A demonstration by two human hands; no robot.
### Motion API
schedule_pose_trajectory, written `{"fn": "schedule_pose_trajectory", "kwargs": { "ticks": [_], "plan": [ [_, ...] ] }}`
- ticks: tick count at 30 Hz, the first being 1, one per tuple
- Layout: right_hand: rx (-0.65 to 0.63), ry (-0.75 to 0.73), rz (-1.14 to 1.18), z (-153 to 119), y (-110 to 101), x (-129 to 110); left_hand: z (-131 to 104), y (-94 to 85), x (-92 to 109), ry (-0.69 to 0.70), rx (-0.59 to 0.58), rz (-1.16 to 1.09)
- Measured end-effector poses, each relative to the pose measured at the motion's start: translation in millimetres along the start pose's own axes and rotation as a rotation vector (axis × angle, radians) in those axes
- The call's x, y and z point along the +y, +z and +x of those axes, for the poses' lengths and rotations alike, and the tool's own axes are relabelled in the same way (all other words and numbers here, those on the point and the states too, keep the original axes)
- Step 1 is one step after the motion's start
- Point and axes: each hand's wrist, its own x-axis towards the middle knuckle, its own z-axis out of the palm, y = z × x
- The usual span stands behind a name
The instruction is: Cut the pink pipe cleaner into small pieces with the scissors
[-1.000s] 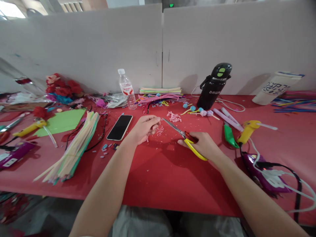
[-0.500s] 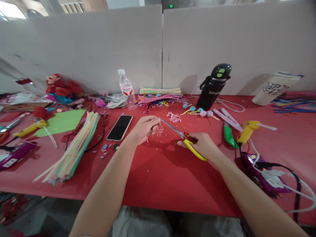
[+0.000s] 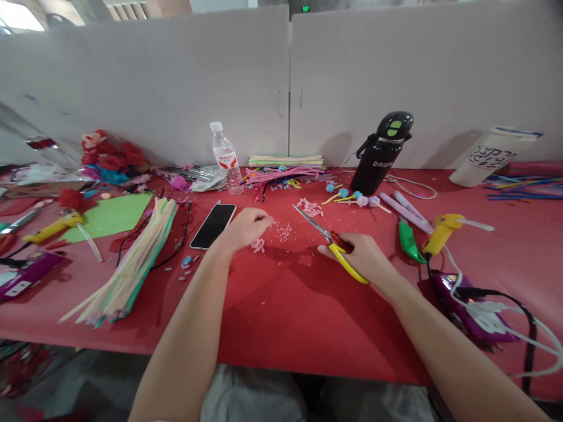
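My right hand (image 3: 358,255) is wrapped round the handles of yellow-and-red scissors (image 3: 323,231), whose blades point up and to the left. Across from them my left hand (image 3: 248,227) is closed in a pinch beside the phone, with a tiny pink bit at its fingertips. Just below those fingers lie some pink pieces (image 3: 257,245). A larger pile of pink pieces (image 3: 310,207) is near the scissor tips. Small pink clippings (image 3: 281,232) are scattered between my hands.
Left are a phone (image 3: 213,226), a bundle of pipe cleaners (image 3: 136,264) and a yellow glue gun (image 3: 55,227). A bottle (image 3: 227,161) and black flask (image 3: 382,155) stand behind. Right are another glue gun (image 3: 442,234) and a purple power strip (image 3: 475,316).
My left hand has moved left, away from the scissor tips, and the pink pieces under it are more exposed. The scissors have shifted slightly, their tips now apart from my left hand.
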Motion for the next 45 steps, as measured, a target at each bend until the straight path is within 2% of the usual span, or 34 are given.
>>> {"fn": "schedule_pose_trajectory", "kwargs": {
  "ticks": [3, 7, 9, 12, 15, 18, 21, 25, 30, 32, 39, 45],
  "plan": [
    [-0.008, -0.003, 0.003, 0, 1, 0, 2, -15.2, -13, -0.05, 0.008, 0.224],
    [-0.011, -0.013, 0.004, 1, 2, 1, 0, -25.2, -21, -0.155, -0.042, 0.324],
    [-0.003, -0.017, -0.002, 1, 1, 2, 0, -25.9, -20, -0.163, 0.005, 0.326],
    [0.003, -0.012, -0.003, 1, 1, 3, 1, -24.2, -17, -0.103, 0.159, 0.277],
    [0.004, -0.011, -0.012, 1, 1, 3, 6, -20.5, -18, -0.09, 0.225, 0.062],
    [0.009, -0.017, -0.02, 1, 1, 2, 12, -15.0, -21, -0.166, 0.123, -0.238],
    [0.007, -0.022, -0.023, 1, 0, 1, 18, -9.0, -26, -0.196, 0.065, -0.387],
    [0.008, -0.011, -0.026, 1, 0, 0, 23, -3.1, -29, -0.171, 0.093, -0.557],
    [0.011, -0.007, -0.03, 0, -1, 0, 21, -0.2, -26, -0.113, -0.081, -0.817],
    [0.009, -0.017, -0.029, 0, -1, 1, 18, 1.4, -22, -0.073, -0.115, -0.889],
    [-0.005, -0.019, -0.015, 1, -2, 1, 9, 6.1, -11, -0.036, -0.193, -0.892],
    [0.003, -0.011, -0.016, 1, -1, 2, 12, 8.0, -14, 0.014, -0.18, -0.813]
  ]
}}
